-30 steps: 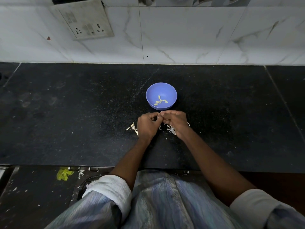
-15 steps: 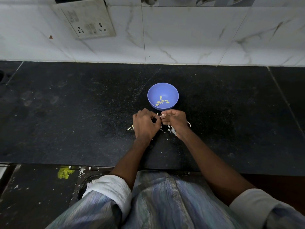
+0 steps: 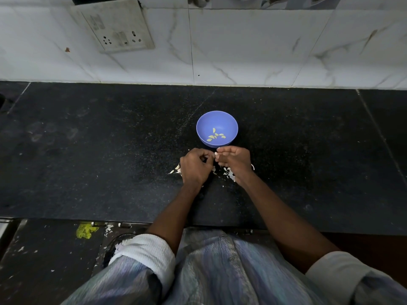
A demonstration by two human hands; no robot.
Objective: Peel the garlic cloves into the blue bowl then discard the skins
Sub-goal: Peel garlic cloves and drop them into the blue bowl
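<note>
A person stands at a black speckled stone countertop (image 3: 110, 161) backed by white marble-veined wall tiles (image 3: 253, 47). A small round blue plastic bowl (image 3: 203, 122) sits on the countertop, just beyond the hands; several pale yellow peeled garlic cloves (image 3: 215, 135) lie together on its floor, toward the near side.

The left hand (image 3: 195, 167) hovers just in front of the bowl with its back upward and fingers curled inward; what the curled fingers enclose cannot be told. The right hand (image 3: 235, 160) lies beside it, fingers bent, its thumb and fingertips (image 3: 220, 155) pinching a small whitish garlic piece (image 3: 216, 153) at the point where the two hands meet, close to the bowl's near rim. Whether the left hand also grips this piece cannot be told.

Scattered white papery garlic skins (image 3: 229, 173) lie on the countertop beneath and beside both hands, some showing to the left of the left hand and others under the right wrist.

Both forearms are bare, with rolled white cuffs (image 3: 149, 252) on a pale blue striped shirt (image 3: 220, 271). A dirty white switch-and-socket plate (image 3: 116, 25) is mounted on the wall tiles at upper left. A yellow crumpled scrap (image 3: 84, 230) rests on the dark lower surface (image 3: 44, 260) below the countertop's front edge, among small white flecks.
</note>
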